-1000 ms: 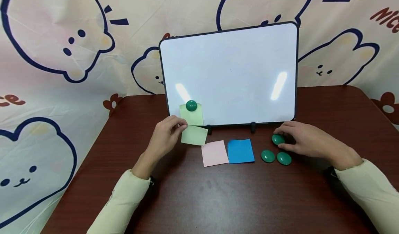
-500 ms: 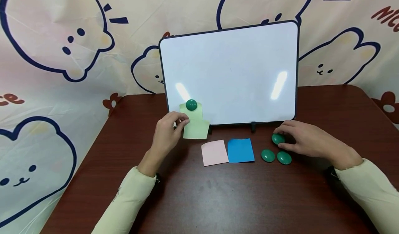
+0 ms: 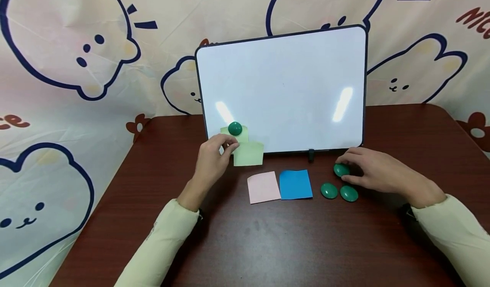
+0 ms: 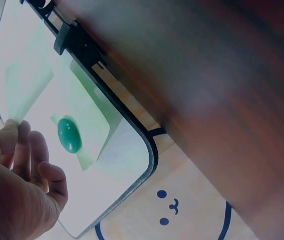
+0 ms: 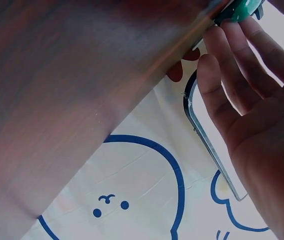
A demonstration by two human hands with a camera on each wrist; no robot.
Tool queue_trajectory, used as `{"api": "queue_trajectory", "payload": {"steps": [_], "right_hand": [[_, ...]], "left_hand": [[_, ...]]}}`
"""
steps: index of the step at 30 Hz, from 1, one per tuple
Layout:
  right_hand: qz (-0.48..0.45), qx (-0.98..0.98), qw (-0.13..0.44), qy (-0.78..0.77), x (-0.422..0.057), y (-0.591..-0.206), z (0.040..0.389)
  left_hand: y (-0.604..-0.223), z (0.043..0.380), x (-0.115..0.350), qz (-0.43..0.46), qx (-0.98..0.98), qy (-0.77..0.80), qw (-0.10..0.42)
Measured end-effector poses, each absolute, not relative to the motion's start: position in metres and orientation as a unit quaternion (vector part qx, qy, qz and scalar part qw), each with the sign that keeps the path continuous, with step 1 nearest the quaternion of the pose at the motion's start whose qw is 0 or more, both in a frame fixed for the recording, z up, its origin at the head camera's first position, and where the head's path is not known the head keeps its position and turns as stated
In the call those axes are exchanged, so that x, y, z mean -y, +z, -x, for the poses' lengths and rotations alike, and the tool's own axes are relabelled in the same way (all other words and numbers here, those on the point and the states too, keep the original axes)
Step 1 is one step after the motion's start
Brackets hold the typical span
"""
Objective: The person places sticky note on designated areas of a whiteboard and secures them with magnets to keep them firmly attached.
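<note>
My left hand pinches a light green sticky note by its upper left corner, in front of the whiteboard's lower edge. Behind it, another light green sticky note is held on the whiteboard by a round green magnet; the left wrist view shows this magnet too. Over on the right, my right hand holds a green magnet between thumb and fingers, low at the table. In the right wrist view its fingertips touch that magnet, partly cut off by the frame.
Two more green magnets lie just left of and below my right hand. A pink sticky note and a blue one lie side by side on the brown table. A black clip foot supports the board.
My left hand has lifted the light green note from the table and carried it up and to the right, over the board's lower edge. My right hand has stayed at its magnet.
</note>
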State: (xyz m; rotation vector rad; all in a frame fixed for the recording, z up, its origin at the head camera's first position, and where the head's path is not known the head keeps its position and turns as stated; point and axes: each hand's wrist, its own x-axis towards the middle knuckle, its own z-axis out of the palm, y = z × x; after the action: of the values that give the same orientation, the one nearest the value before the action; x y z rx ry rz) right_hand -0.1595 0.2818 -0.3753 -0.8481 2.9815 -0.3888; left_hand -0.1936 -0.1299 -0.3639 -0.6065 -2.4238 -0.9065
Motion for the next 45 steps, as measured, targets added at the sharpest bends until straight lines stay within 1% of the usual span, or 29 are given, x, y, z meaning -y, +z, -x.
{"api": "queue_trajectory", "payload": {"steps": [6,16,26,30,38,45], "right_hand": [[0.274,-0.953,-0.004,-0.126,-0.282,-0.376,0.159],[0.287,-0.943,-0.041,-0.163,-0.282,-0.375,0.159],[0.328,-0.925,-0.082,-0.17,-0.283,-0.377,0.162],[0.332,-0.924,-0.083,-0.169,-0.284,-0.378,0.162],[0.337,-0.923,-0.083,-0.165,-0.284,-0.377,0.163],[0.335,-0.925,-0.082,-0.16,-0.283,-0.377,0.162]], "left_hand": [[-0.365,0.198,0.122,0.235,0.883,-0.33,0.237],[-0.365,0.202,0.116,0.234,0.886,-0.33,0.225],[-0.364,0.206,0.112,0.226,0.892,-0.329,0.212],[-0.364,0.208,0.11,0.225,0.893,-0.326,0.211],[-0.366,0.215,0.105,0.223,0.888,-0.333,0.224],[-0.366,0.223,0.097,0.205,0.893,-0.321,0.239]]}}
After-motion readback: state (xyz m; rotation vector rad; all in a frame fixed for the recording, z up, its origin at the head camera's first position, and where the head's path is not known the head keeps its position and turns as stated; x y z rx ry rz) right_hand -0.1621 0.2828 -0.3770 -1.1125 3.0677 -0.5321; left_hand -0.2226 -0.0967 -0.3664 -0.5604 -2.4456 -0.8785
